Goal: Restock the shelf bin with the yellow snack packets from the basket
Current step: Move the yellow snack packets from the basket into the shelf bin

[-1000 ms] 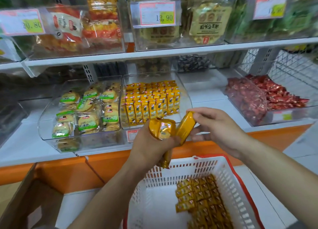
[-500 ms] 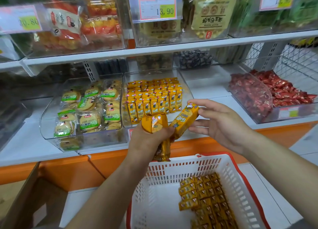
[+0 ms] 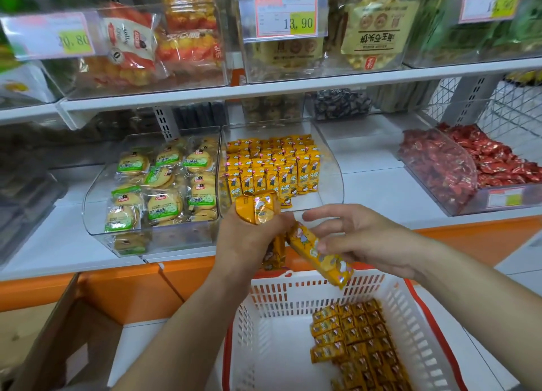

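Observation:
My left hand (image 3: 249, 238) grips a bunch of yellow snack packets (image 3: 256, 207), their tops above my fist and their tails below it. One yellow packet (image 3: 318, 254) is tilted down to the right in the fingers of my right hand (image 3: 360, 238), just right of the left hand. Both hands hover in front of the clear shelf bin (image 3: 331, 167), which holds rows of upright yellow packets (image 3: 272, 167). Below stands the white basket (image 3: 281, 296) with a red rim, with several yellow packets (image 3: 357, 335) lying at its right side.
A clear bin of green-labelled round biscuits (image 3: 158, 185) stands left of the yellow bin. A bin of red-wrapped sweets (image 3: 469, 164) is at the right. The upper shelf (image 3: 293, 86) overhangs with bagged snacks and price tags. An open cardboard box (image 3: 61, 338) sits at lower left.
My right hand has pulled one packet away from the bunch and swung it down to the right, so it now tilts over the basket. The left hand keeps its bunch.

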